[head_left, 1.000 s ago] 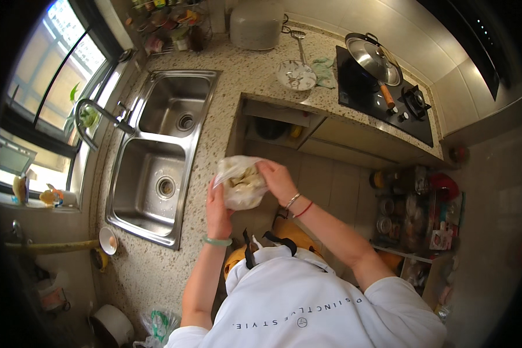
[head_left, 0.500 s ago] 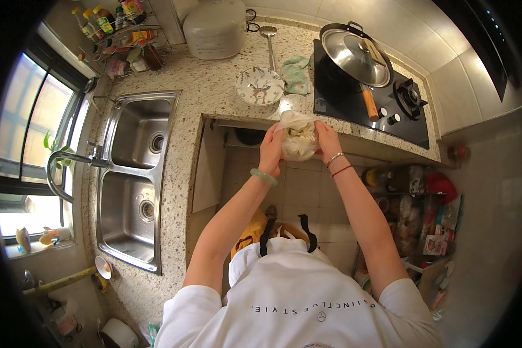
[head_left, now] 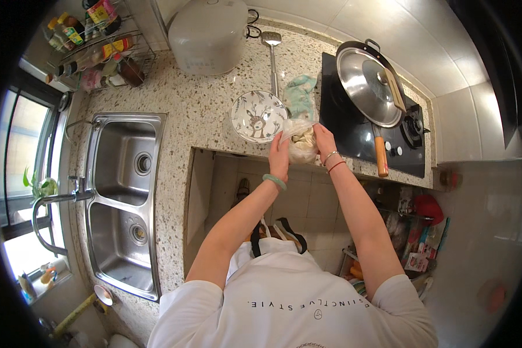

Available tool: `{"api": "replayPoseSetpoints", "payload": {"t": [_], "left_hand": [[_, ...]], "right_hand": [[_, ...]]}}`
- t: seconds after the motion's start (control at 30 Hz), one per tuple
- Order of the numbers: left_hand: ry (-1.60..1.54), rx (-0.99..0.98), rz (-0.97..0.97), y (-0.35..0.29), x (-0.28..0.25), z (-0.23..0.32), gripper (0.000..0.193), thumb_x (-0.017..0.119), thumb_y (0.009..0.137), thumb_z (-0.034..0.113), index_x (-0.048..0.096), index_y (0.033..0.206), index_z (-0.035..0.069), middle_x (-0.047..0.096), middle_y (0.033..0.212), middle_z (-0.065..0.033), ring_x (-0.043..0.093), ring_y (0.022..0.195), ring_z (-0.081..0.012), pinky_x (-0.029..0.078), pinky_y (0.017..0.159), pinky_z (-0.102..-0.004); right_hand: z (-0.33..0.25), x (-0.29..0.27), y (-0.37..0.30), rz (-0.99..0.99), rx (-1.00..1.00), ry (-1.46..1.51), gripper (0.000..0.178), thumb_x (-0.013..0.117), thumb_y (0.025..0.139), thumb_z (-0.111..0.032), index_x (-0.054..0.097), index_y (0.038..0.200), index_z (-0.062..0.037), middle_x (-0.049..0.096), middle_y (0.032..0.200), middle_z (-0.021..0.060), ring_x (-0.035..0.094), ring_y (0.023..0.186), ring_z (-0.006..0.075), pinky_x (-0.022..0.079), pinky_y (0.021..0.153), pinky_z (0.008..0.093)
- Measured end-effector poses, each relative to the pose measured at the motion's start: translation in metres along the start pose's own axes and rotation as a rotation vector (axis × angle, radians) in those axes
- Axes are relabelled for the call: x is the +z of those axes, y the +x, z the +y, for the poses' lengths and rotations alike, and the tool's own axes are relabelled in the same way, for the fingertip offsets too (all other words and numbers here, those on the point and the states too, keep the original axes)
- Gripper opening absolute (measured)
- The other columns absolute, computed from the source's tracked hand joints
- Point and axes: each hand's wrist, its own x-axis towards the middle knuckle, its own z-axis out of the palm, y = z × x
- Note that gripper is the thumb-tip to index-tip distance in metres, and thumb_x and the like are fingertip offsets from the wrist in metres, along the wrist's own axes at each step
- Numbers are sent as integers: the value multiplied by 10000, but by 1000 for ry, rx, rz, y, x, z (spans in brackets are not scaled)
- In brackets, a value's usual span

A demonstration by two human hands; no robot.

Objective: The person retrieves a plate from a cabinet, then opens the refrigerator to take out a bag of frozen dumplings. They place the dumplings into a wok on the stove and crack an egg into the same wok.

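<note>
A thin, clear plastic bag (head_left: 301, 154) with pale, lumpy food pieces in it hangs at the counter's front edge. My left hand (head_left: 278, 155) grips the bag's left side, and my right hand (head_left: 324, 141) holds its right side, so both are closed on it. Through the bag's top the pale pieces (head_left: 303, 138) show, but their exact kind is unclear. Just beyond my left hand lies a round white dish (head_left: 258, 118) with a deer drawing, with nothing in it. A green-and-white cloth (head_left: 300, 98) lies behind the bag.
A metal spatula (head_left: 274, 64) lies behind the dish. To the right, a lidded wok (head_left: 365, 87) sits on the black gas stove (head_left: 354, 139), its wooden handle (head_left: 381, 156) pointing toward me. A double steel sink (head_left: 156, 232) is at left; a large pale appliance (head_left: 206, 37) stands behind.
The view has shifted, bringing the counter lower in the picture. My hands and the bag are now closer to the dish's right edge, and more of the pale pieces shows.
</note>
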Motion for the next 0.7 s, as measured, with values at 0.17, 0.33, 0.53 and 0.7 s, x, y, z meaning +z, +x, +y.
{"api": "replayPoseSetpoints", "payload": {"t": [0.17, 0.33, 0.53, 0.7], "left_hand": [[-55, 70, -5, 28, 0, 5, 449, 494, 923, 203, 413, 1331, 32, 441, 1320, -78, 447, 1167, -180, 374, 952, -290], [-43, 111, 18, 46, 11, 21, 474, 494, 925, 233, 401, 1342, 28, 445, 1311, -106, 434, 1190, -195, 358, 977, -298], [222, 154, 147, 50, 20, 33, 590, 543, 910, 296, 309, 1390, 46, 442, 1315, -95, 454, 1163, -179, 394, 942, -297], [232, 189, 107, 51, 24, 26, 624, 563, 899, 251, 272, 1409, 39, 366, 1377, -113, 402, 1218, -188, 347, 992, -310]], "right_hand": [[-3, 13, 36, 11, -44, -72, 280, 515, 898, -278, 623, 934, -22, 588, 828, -7, 512, 744, 87, 426, 636, 259], [-30, 32, 52, 71, 5, -17, 280, 553, 878, -272, 631, 942, -11, 610, 857, 12, 540, 749, 109, 436, 661, 274], [-37, 38, 52, 88, 53, 174, 309, 603, 849, -248, 646, 1032, -4, 645, 932, 40, 576, 826, 120, 455, 729, 267], [-25, 43, 51, 120, 56, 252, 361, 615, 856, -270, 638, 1086, 8, 650, 995, 47, 571, 863, 110, 452, 767, 259]]}}
